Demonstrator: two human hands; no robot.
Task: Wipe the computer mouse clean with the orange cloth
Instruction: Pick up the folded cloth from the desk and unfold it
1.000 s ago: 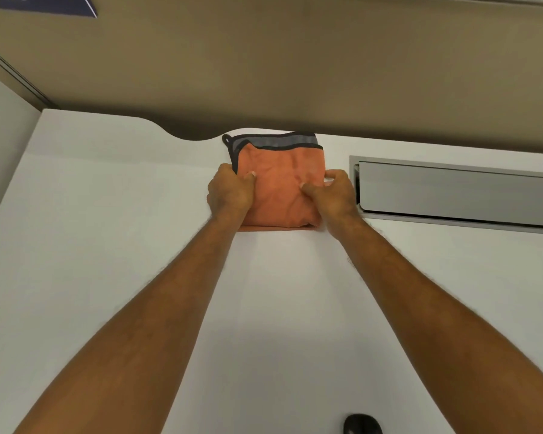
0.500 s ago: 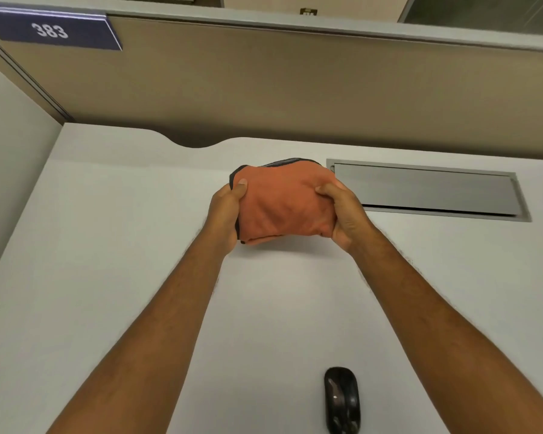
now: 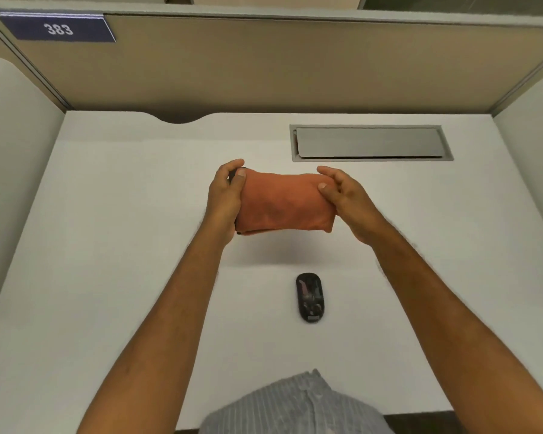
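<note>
A folded orange cloth [image 3: 284, 202] with a dark edge hangs in the air above the white desk [image 3: 123, 245]. My left hand [image 3: 224, 195] grips its left end and my right hand [image 3: 342, 195] pinches its right end. Its shadow falls on the desk just below. A black computer mouse [image 3: 310, 296] lies on the desk nearer to me, below the cloth and a little right of centre, touched by neither hand.
A grey metal cable hatch [image 3: 370, 142] is set into the desk at the back right. Beige partition walls [image 3: 264, 64] close the desk at the back and sides, with a blue "383" sign [image 3: 58, 28] top left. My striped shirt [image 3: 295, 405] shows at the bottom edge.
Both hands lifted the cloth off the back of the desk and drew it toward me. The view tilted down, bringing the whole mouse into sight.
</note>
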